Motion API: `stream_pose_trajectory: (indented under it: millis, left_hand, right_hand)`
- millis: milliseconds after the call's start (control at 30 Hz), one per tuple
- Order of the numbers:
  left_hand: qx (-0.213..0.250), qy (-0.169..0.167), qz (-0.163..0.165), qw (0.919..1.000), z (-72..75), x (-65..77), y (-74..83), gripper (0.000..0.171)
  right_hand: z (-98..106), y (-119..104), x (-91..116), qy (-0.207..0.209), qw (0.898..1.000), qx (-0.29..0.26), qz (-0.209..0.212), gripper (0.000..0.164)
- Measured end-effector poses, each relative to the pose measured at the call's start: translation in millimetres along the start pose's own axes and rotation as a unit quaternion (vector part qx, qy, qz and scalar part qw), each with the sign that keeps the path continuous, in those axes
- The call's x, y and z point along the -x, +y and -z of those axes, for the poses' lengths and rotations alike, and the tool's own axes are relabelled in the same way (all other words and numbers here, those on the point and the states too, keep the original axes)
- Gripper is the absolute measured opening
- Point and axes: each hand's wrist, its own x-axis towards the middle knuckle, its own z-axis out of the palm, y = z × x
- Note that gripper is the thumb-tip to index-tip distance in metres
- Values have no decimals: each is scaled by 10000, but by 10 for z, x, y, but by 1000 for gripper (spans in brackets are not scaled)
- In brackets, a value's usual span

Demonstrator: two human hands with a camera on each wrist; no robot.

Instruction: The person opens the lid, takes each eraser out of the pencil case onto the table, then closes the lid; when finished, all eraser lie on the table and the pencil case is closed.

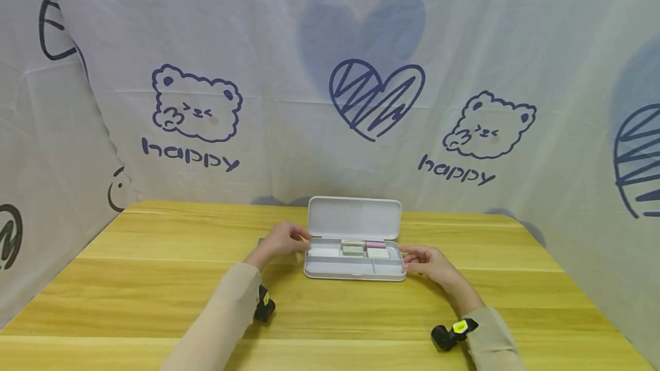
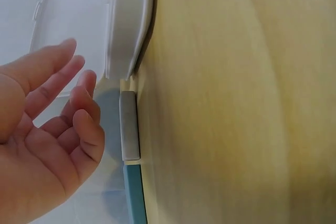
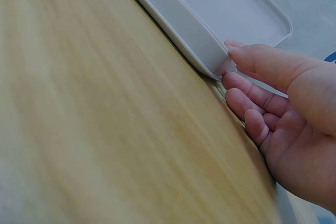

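A white pencil case (image 1: 337, 268) lies on the table with its lid (image 1: 354, 217) raised. Inside its upper compartment sit several small blocks, among them a green block (image 1: 353, 251), a pink block (image 1: 375, 244) and a white block (image 1: 378, 253). My left hand (image 1: 282, 239) is at the case's left end, fingers loosely bent; the left wrist view shows them just short of the end wall. At the right end my right hand (image 1: 430, 262) pinches the case's corner, thumb (image 3: 242, 55) at the rim and fingertips lower on the end wall.
Beyond the left hand, a grey block (image 2: 129, 125) and a teal block (image 2: 135, 192) lie on the wooden table (image 1: 129, 279). Behind the table hangs a printed cloth (image 1: 278, 147). Each wrist wears a small black camera (image 1: 264, 305).
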Motion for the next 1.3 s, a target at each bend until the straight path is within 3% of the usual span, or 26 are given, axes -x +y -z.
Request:
stream_pose_trajectory:
  millis: [233,533,800,1300]
  left_hand:
    - [22,-376,187,9991,-39,33,22,24]
    - [-143,-553,274,9980,-109,-7,-12,28]
    - [-141,-589,555,9966,-124,8,21,31]
    - [-244,-470,503,9973,-139,-12,24,25]
  right_hand:
    - [5,14,7,-11,10000,24,-39,47]
    - [5,15,11,-18,10000,39,-42,48]
    - [-7,-5,24,34,10000,25,-61,47]
    - [-1,-20,28,7,10000,28,-60,46]
